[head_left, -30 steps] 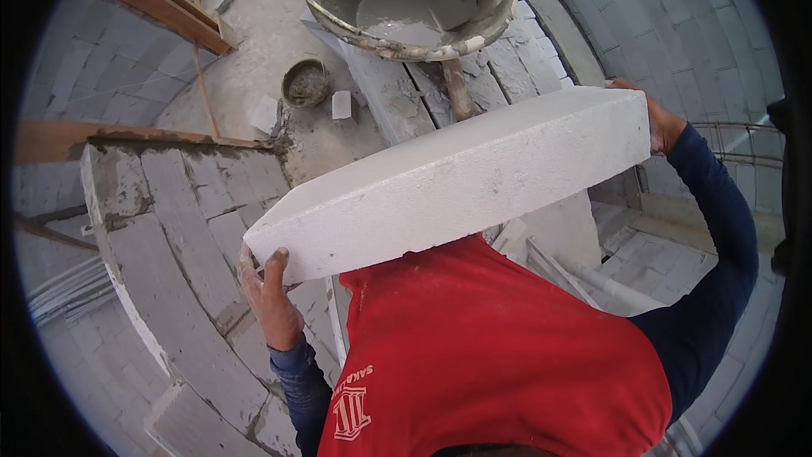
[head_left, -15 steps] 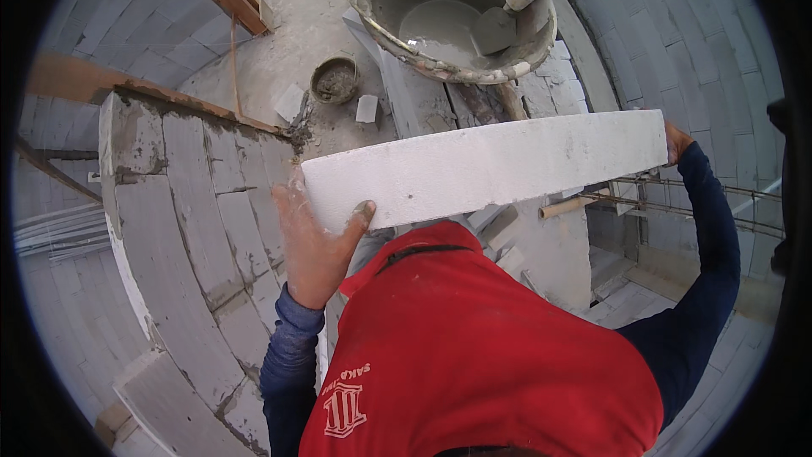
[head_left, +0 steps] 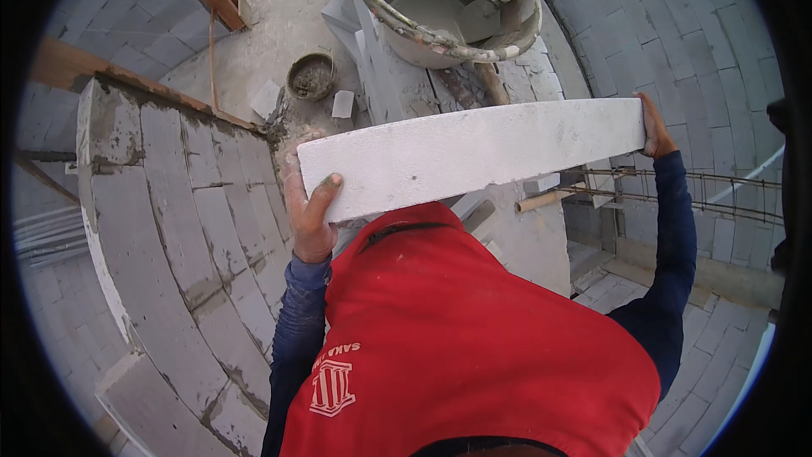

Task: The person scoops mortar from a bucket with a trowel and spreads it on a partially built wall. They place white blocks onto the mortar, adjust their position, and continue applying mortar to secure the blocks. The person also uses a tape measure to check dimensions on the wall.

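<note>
A long white lightweight concrete block (head_left: 474, 152) spans the space in front of my chest, tilted a little so its right end is farther off. At its left end my left hand (head_left: 313, 207) is closed on it, thumb across the near face and fingers hidden behind. My right hand (head_left: 655, 127) grips the opposite end, palm against the end face. Past the block stands a big mortar-crusted bucket (head_left: 406, 38) with grey wet mortar inside. A trowel (head_left: 499, 4) leans in it, blade in the mortar and handle on the rim.
On the left rises a partly built block wall (head_left: 178, 195) with mortar-smeared joints. A small bucket (head_left: 311, 76) of mortar sits on the floor beside block offcuts (head_left: 342, 104). Steel rebar (head_left: 677, 186) juts out at right, near a bamboo pole (head_left: 541, 200). Another block wall (head_left: 677, 42) stands at far right.
The block has shifted slightly left relative to my body, both hands still gripping its ends. My right arm has drawn inward. The whole view has shifted a little, moving the surroundings leftward.
</note>
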Available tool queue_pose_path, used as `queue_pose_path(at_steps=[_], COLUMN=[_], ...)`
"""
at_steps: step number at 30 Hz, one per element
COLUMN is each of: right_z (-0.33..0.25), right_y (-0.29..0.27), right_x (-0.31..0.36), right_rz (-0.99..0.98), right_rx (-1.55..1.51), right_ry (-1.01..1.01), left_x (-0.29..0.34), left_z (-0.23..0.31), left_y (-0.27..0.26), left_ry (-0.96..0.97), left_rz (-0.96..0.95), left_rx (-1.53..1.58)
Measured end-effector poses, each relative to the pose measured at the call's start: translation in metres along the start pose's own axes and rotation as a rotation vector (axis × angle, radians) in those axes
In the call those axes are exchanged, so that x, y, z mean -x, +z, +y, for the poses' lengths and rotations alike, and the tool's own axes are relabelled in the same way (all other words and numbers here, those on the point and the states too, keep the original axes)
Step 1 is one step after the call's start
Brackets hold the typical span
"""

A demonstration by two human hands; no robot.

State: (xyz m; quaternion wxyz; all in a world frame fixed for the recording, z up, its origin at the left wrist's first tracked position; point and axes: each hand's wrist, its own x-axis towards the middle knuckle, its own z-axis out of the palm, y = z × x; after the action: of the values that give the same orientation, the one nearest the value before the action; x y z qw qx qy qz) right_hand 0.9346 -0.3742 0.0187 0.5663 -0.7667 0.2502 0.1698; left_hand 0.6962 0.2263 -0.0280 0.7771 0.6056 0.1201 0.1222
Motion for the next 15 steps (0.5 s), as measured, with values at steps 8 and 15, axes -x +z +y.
queue_pose_path(at_steps=[8, 15], right_z=[-0.028, -0.023], right_y=[-0.027, -0.021], right_x=[-0.051, -0.041], right_rz=[0.040, 0.176], right_rx=[0.174, 0.355], right_ry=[0.005, -0.149], left_x=[-0.017, -0.009], left_z=[-0.014, -0.014], left_y=[0.028, 0.027], left_ry=[0.064, 0.101], left_rz=[0.006, 0.022], left_rx=[-0.024, -0.012])
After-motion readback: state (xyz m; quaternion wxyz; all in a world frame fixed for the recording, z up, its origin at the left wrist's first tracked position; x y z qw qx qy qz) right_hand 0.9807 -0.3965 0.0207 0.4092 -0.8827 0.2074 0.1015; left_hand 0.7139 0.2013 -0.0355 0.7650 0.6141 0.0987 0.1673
